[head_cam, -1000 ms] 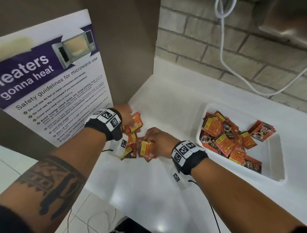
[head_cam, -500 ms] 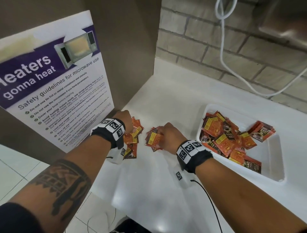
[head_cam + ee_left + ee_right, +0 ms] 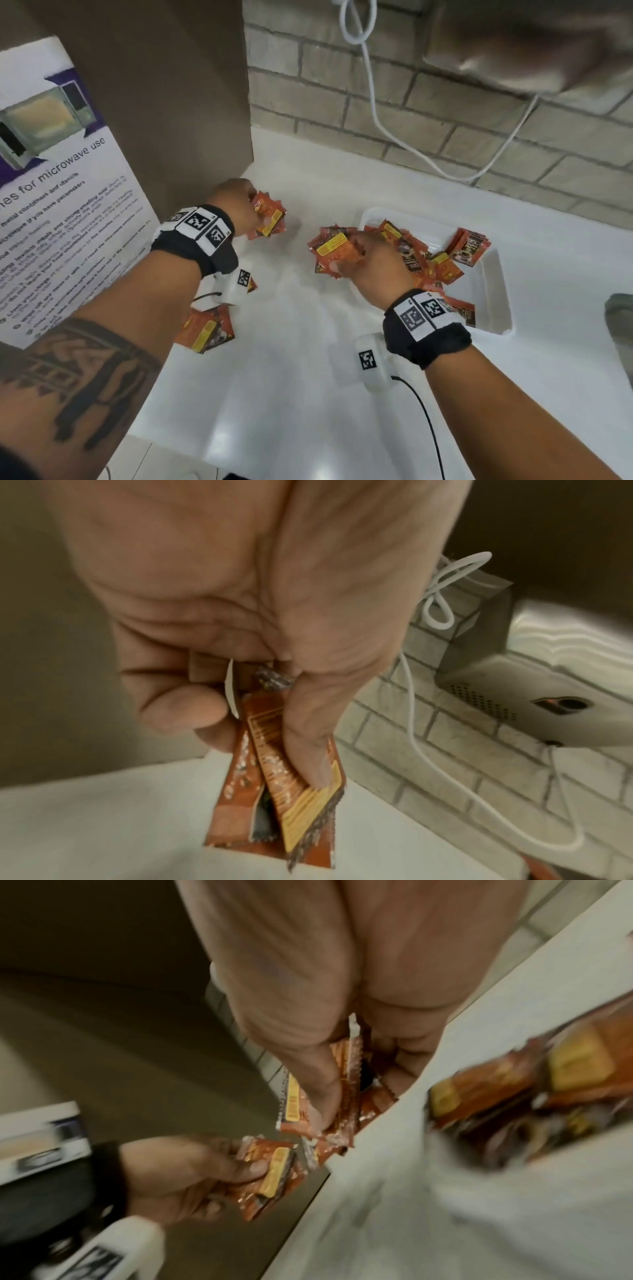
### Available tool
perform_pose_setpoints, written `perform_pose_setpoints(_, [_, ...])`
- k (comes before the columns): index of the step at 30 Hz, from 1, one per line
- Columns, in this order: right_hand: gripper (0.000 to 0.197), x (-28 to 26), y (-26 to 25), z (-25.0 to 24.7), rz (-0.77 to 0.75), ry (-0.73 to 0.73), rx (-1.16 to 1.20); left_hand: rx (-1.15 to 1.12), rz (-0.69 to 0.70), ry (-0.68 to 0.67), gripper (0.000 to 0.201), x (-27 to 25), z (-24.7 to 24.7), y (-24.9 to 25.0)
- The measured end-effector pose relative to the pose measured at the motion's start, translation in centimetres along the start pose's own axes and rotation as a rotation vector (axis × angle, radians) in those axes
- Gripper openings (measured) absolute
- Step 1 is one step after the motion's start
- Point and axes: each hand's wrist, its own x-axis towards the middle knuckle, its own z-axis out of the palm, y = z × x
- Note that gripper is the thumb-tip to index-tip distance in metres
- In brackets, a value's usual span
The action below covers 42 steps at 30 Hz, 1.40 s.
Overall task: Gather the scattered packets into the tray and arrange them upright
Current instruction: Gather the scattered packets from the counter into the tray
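The left hand pinches a small bunch of packets between thumb and curled fingers; in the left wrist view the thumb lies flat along an orange sachet with a yellow label, and the bunch hangs edge-down above the counter. The right hand grips a second, thicker bunch, fingers curled under and thumb on top, held just left of the tray and close to its near-left corner.

The packets are flat, crinkly foil squares with saw-toothed edges, orange-red with a yellow panel, some with a dark printed face. More of them lie jumbled inside the tray, overlapping and tilted, a few leaning against its far right wall. Another loose pile lies on the counter well left of the tray, by the near edge and partly under the left forearm.

The tray is white, shallow and rectangular with rounded corners and a raised rim; its right end shows bare floor. The counter is smooth, glossy white, with open surface between the tray and the left pile and in front of the tray. Behind the tray runs a pale brick wall with a white cord looping down it. Left of the tray stands a brown panel bearing a microwave poster.
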Motion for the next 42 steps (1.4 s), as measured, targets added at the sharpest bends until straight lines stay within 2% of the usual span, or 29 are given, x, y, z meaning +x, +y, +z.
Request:
perform_pose_setpoints(2, [0.036,0.2,2.0,-2.7,0.098,0.078,-0.005,-0.117,0.067,-0.004,0.049,0.4,0.7,2.5])
perform_pose_setpoints(5, [0.039,0.4,4.8,-5.8,0.241,0.163,0.025,-0.284,0.182,-0.078,0.04,0.3,2.9,7.1])
perform_pose_setpoints(7, [0.034,0.4,6.2,-6.9,0.335,0.171,0.077,-0.316,0.245,-0.12,0.035,0.3,5.0,10.0])
perform_pose_setpoints(9, [0.023,0.6,7.5,-7.4,0.387,0.136,0.023,-0.324,0.277,-0.13,0.036,0.5,7.4,12.4])
perform_pose_setpoints(11, [0.027,0.5,8.4,-7.4,0.388,0.133,-0.065,-0.298,0.284,-0.122,0.045,0.8,9.4,14.2])
perform_pose_setpoints(13, [0.044,0.3,9.0,-7.2,0.358,0.121,-0.111,-0.247,0.286,-0.111,0.052,1.0,10.9,15.3])
perform_pose_setpoints(17, [0.053,-0.1,10.0,-6.8,0.306,0.098,-0.149,-0.241,0.33,-0.048,0.038,1.2,12.2,15.8])
perform_pose_setpoints(20, [0.048,-0.3,10.3,-6.7,0.333,0.164,-0.147,-0.234,0.339,-0.021,0.044,1.1,11.5,14.6])
perform_pose_setpoints(22, [0.044,-0.3,10.2,-6.9,0.331,0.243,-0.163,-0.182,0.323,-0.062,0.043,1.0,10.3,12.6])
perform_pose_setpoints(25, [0.032,0.2,8.3,-6.2,0.182,0.35,-0.064,0.0,0.213,-0.147,0.045,0.7,8.0,7.6])
perform_pose_setpoints(30, [0.018,2.1,3.5,-2.6,-0.111,0.224,-0.062,0.379,-0.07,-0.25,0.076,-1.0,4.7,-1.4])
perform_pose_setpoints(33, [0.015,3.1,1.5,-0.1,-0.212,0.133,-0.052,0.445,-0.167,-0.339,0.086,-2.5,5.4,-4.7])
perform_pose_setpoints(37, [0.013,4.0,1.0,1.7,-0.265,0.062,-0.089,0.345,-0.151,-0.223,0.063,-3.6,6.7,-6.9])
perform_pose_setpoints(40, [0.013,4.0,1.7,2.1,-0.281,0.032,-0.091,0.266,-0.138,-0.224,0.047,-4.3,5.8,-7.3])
perform_pose_setpoints(42, [0.014,3.9,2.4,2.1,-0.269,0.016,-0.081,0.194,-0.148,-0.16,0.043,-5.0,4.4,-7.9])
